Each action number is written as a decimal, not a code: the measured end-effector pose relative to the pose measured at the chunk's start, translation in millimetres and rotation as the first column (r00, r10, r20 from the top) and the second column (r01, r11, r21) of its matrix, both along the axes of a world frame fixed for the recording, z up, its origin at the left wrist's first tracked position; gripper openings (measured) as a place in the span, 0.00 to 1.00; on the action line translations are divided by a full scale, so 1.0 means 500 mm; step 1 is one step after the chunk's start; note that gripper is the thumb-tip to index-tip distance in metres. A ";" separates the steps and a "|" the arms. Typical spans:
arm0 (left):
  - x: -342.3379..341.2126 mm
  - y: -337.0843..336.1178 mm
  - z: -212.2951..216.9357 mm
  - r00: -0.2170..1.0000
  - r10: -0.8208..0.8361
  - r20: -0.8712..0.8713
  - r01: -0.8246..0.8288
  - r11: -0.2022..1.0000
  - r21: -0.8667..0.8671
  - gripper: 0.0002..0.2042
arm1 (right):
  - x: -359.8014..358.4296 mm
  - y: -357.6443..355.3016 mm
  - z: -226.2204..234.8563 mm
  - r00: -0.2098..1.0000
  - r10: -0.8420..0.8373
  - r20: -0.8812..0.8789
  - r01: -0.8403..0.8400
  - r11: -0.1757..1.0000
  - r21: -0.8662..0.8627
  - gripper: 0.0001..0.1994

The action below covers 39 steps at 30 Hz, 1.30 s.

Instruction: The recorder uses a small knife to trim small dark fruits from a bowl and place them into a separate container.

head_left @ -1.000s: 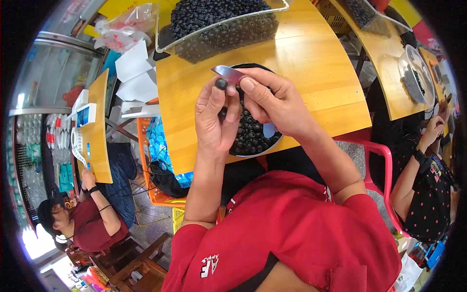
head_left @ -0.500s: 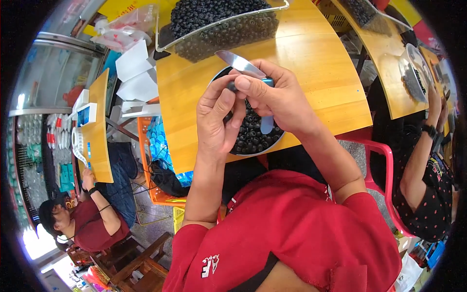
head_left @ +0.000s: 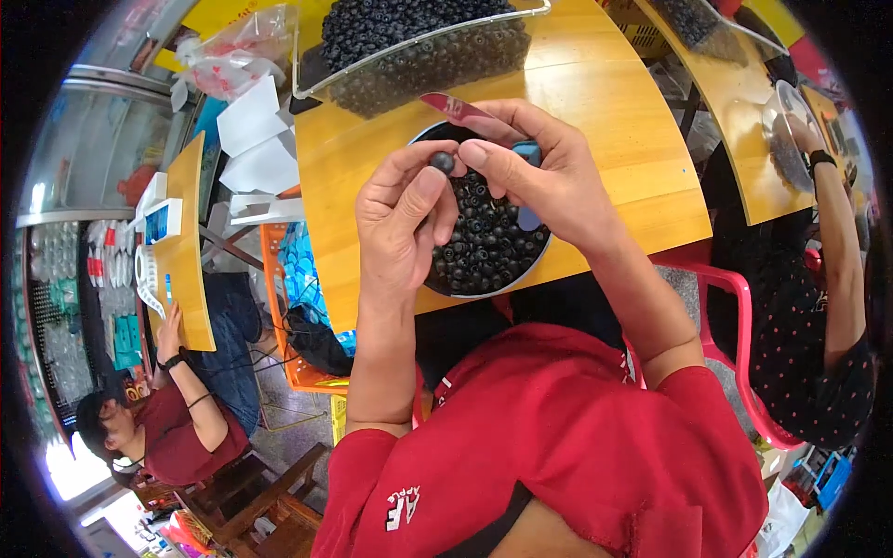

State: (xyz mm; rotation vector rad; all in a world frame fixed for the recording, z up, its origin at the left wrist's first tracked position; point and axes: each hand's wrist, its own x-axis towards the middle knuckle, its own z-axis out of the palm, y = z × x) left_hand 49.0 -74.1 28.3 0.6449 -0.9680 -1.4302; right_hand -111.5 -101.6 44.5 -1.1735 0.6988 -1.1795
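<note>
A small dark round ball, like a berry or a bead, is pinched between the thumb and fingers of my left hand. My right hand is closed around a knife with a silver blade and a blue handle; the blade points to the upper left. The tip of my right thumb is close beside the ball. Beneath both hands stands a round bowl, filled with similar dark balls, at the near edge of the table. My hands hide part of the bowl.
A clear bin heaped with dark balls stands on the far side of the wooden table. An orange crate is below at the left. One person sits at left; another works at right, by a pink chair.
My left hand has shifted slightly left and turned the ball into clearer view. The knife blade has tilted flatter. The person at right has reached into a clear bowl.
</note>
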 end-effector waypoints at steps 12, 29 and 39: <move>0.008 0.000 -0.007 1.000 -0.013 -0.024 0.014 0.999 0.030 0.13 | 0.000 -0.012 0.011 0.978 0.186 -0.093 -0.175 0.978 0.112 0.20; 0.019 -0.001 -0.008 0.997 -0.023 -0.068 0.027 0.998 0.060 0.11 | -0.010 0.010 0.001 0.976 0.123 -0.181 -0.155 0.972 -0.175 0.18; 0.037 -0.005 -0.027 0.998 -0.061 -0.007 0.061 0.998 0.035 0.08 | -0.003 -0.002 -0.016 0.952 0.264 -0.156 -0.277 0.959 -0.066 0.15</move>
